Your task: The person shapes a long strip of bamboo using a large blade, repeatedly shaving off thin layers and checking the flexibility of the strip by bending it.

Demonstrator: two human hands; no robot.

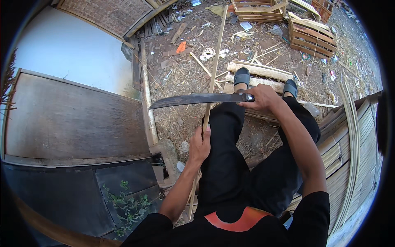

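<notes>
A long, narrow bamboo strip (217,55) runs from beside my left thigh up toward the far ground. My left hand (200,144) is closed round it near my knee. In my right hand (263,98) is the handle of a machete (193,99), gripped over my shins. Its long dark blade points left and crosses over the strip just beyond my left hand. Whether the edge touches the strip I cannot tell. The lower end of the strip is partly hidden by my left forearm.
My sandalled feet rest on a slatted wooden crate (263,72). More wooden crates (312,36) stand at the far right. Long bamboo strips (353,140) lie on my right. On the left are a wooden panel (78,119) and a leafy plant (127,206). Scraps litter the dirt.
</notes>
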